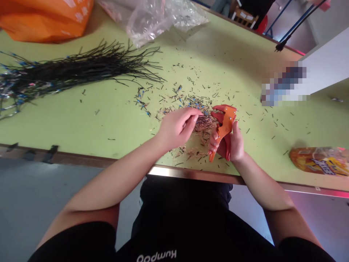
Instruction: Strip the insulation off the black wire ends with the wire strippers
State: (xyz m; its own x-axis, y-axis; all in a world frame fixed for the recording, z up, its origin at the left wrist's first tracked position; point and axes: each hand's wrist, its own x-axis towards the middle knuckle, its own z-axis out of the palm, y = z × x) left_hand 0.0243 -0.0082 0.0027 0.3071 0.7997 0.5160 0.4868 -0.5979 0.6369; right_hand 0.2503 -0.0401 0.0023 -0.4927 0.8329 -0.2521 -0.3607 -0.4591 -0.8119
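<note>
My right hand [236,143] is wrapped round the handles of an orange wire stripper [227,122], whose jaws point up and to the left. Just left of the jaws, my left hand [181,127] is closed in a pinch, fingertips toward the tool. What it pinches is too small to make out. Below and between both hands lies a pile of short wire offcuts [204,124], copper-coloured, black and blue. A long bundle of black wires [95,67] with bluish ends lies at the left of the green table [81,127].
An orange bag [46,20] and clear plastic bags [155,18] lie along the far side. A bottle with a yellow label [321,160] lies at the right. A white panel [329,62] and a blurred patch are at the upper right. Loose offcuts are scattered around.
</note>
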